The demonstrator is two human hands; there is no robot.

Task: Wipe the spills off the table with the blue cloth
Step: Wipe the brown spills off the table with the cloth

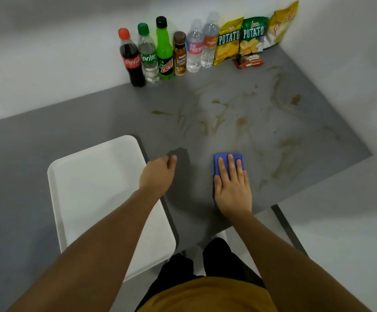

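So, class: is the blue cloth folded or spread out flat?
Folded. The blue cloth forms a small compact pad under the right hand, barely wider than the palm.

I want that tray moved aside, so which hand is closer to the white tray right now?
Left. The left hand hangs at the white tray's right edge; the right hand lies flat on the blue cloth, farther right.

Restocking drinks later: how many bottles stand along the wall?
6, in one row at the table's far edge: Coca-Cola, Sprite, Mountain Dew, Lucky Day, two water bottles. None seem hidden.
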